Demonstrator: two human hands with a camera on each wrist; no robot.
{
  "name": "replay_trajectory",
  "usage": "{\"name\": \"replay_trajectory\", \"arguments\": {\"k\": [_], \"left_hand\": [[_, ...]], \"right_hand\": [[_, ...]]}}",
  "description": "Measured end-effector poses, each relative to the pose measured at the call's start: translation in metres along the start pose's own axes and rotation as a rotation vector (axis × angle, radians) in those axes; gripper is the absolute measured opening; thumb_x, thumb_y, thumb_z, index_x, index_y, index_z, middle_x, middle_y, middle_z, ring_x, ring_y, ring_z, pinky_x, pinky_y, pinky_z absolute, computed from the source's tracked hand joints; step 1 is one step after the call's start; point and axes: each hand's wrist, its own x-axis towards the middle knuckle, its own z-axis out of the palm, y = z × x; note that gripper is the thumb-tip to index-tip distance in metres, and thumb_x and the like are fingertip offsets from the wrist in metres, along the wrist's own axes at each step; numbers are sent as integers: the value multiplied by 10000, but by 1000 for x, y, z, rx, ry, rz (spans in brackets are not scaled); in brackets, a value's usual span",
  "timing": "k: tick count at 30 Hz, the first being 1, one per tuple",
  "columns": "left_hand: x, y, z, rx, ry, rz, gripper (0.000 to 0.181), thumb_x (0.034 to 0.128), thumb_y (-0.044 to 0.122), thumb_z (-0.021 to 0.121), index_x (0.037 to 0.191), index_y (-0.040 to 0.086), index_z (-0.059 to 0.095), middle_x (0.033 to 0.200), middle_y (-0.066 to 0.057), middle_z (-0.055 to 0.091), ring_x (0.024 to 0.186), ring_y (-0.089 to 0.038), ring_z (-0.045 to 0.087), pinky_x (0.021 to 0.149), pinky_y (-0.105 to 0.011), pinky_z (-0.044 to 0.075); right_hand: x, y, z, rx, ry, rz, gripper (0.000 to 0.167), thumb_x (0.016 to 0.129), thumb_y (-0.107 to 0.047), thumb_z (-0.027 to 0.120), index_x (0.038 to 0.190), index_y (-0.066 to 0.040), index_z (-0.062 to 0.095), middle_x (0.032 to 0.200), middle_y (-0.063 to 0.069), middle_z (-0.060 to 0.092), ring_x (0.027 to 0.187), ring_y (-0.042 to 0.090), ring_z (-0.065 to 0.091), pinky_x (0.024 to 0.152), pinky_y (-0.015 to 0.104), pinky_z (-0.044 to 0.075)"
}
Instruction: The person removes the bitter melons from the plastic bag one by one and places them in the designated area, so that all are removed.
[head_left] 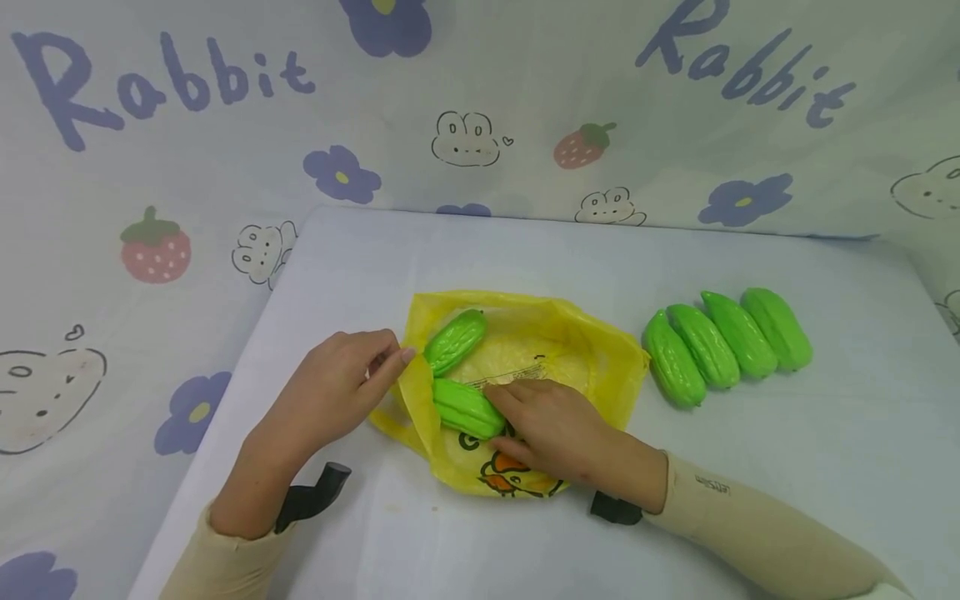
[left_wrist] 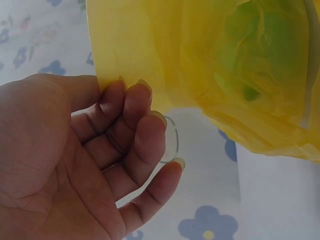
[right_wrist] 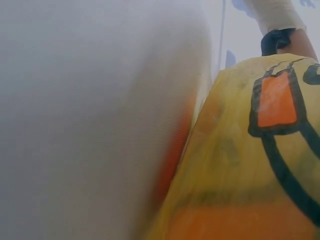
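A yellow plastic bag (head_left: 607, 333) lies spread with its mouth wide on the white table. My left hand (head_left: 337, 387) pinches the bag's left edge between thumb and forefinger; the left wrist view shows the other fingers (left_wrist: 150, 140) loosely bent. Inside the bag lie two green bitter melons: an upper one (head_left: 456, 342) slanting by the left side, and a lower one (head_left: 465, 408) nearer me. My right hand (head_left: 558, 429) reaches into the bag and grips the lower bitter melon's right end, fingers on top and thumb on the near side. The right wrist view hides this hand behind the bag (right_wrist: 235, 165).
Several more green bitter melons (head_left: 742, 333) lie side by side in a slanted row on the table, right of the bag. A cloth backdrop (head_left: 525, 83) with rabbit and flower prints rises behind the table (head_left: 480, 250). Black straps (head_left: 315, 496) sit at the wrists.
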Motion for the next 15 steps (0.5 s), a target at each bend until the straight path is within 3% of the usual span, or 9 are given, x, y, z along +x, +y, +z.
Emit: {"name": "replay_trajectory", "arguments": {"k": [11,15], "left_hand": [[-1,0,-2,-3,12,1,306,1086,299,594,810,178,542,626,54,430,641,-147,475,597,-339,408],[-1,0,-3,-2,12,-1,310,1087,302,592,808,177,538,627,52,429,641,-148,473,597,-340,406]], "right_hand": [[-5,1,-6,82,-59,40,565,972,-399,759,1389,-57,594,1178,32,716,1020,185,702,898,392,569],[-8,1,-11,105,-74,57,585,980,-407,746,1419,-57,583,1229,38,713,1079,194,698,928,401,563]]}}
